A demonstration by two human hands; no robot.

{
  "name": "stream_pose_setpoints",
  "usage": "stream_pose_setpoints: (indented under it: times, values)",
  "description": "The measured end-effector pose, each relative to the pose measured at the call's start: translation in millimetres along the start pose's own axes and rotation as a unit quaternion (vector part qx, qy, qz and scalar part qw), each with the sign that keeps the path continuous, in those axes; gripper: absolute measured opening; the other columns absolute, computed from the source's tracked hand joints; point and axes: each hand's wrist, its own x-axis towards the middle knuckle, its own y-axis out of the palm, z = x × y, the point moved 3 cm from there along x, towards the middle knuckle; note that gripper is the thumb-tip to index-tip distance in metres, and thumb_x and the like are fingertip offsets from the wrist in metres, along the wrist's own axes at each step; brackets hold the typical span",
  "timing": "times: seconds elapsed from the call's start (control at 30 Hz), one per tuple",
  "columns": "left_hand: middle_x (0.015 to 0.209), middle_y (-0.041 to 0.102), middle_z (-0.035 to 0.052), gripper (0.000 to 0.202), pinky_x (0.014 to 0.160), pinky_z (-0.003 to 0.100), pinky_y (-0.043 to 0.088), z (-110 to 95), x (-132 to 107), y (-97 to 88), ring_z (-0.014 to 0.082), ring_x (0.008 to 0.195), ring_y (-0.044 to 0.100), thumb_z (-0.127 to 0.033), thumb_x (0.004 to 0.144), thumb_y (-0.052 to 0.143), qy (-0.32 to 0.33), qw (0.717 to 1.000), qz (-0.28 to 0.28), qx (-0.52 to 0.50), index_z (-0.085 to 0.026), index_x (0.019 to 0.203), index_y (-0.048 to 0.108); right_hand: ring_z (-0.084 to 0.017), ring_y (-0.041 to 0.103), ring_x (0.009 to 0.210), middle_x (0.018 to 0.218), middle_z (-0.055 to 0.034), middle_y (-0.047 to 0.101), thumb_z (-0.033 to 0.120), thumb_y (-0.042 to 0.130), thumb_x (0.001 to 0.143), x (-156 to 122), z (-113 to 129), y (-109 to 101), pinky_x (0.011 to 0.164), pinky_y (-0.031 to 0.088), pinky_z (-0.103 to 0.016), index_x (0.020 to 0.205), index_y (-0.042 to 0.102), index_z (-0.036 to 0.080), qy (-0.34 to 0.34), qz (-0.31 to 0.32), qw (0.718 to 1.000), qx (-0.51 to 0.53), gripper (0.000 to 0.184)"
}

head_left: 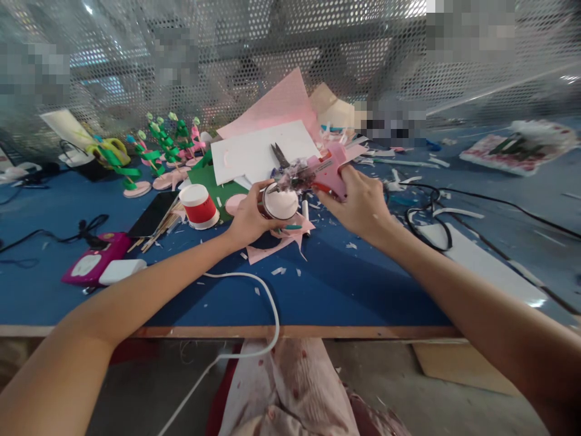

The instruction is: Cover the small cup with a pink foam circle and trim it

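Observation:
My left hand [249,219] is wrapped round a paper cup [280,204] with a dark outer band, tipped so its white face shows. A pink glue gun [330,171] is gripped in my right hand [363,203]. Its nozzle end, covered in clumped whitish residue, points left at the cup's upper rim; whether it touches cannot be made out. Under the cup lie pink paper scraps [272,245]. Scissors [280,155] rest blades-up on white paper [245,154] just behind. A red and white cup [198,207] stands to the left of my left hand.
Several green spiral figures on pink discs [137,189] stand at the back left. A purple extension box [96,259] with a white plug lies at the left. Black cable [447,242] coils at the right. A white cord [267,290] hangs over the table's front edge.

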Motion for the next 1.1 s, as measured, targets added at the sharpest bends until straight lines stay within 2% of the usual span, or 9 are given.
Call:
stream_pose_setpoints:
  times: [0.63,1.1]
  values:
    - [0.118,0.06,0.0097,0.081,0.091,0.041,0.049,-10.4,-1.3,-1.1,0.0266,0.111,0.056,-0.042,0.05,0.082,0.004,0.999,-0.01,0.042,-0.022,0.116,0.04,-0.027,0.058,0.071,0.079,-0.0126,0.062,0.034,0.048,0.08,2.1,-0.5,-3.2,0.061,0.039,-0.036,0.091,0.048,0.018,0.02,0.004,1.0,-0.023,0.019]
    - [0.124,0.055,0.0112,0.081,0.092,0.041,0.049,-6.8,-1.4,-2.5,0.0265,0.115,0.054,-0.04,0.052,0.082,0.0,0.999,-0.008,0.037,-0.021,0.118,0.038,-0.024,0.055,0.071,0.075,-0.01,0.06,0.029,0.048,0.079,4.6,-6.9,-3.2,0.062,0.039,-0.035,0.083,0.045,0.021,0.038,0.006,0.999,-0.02,0.009]
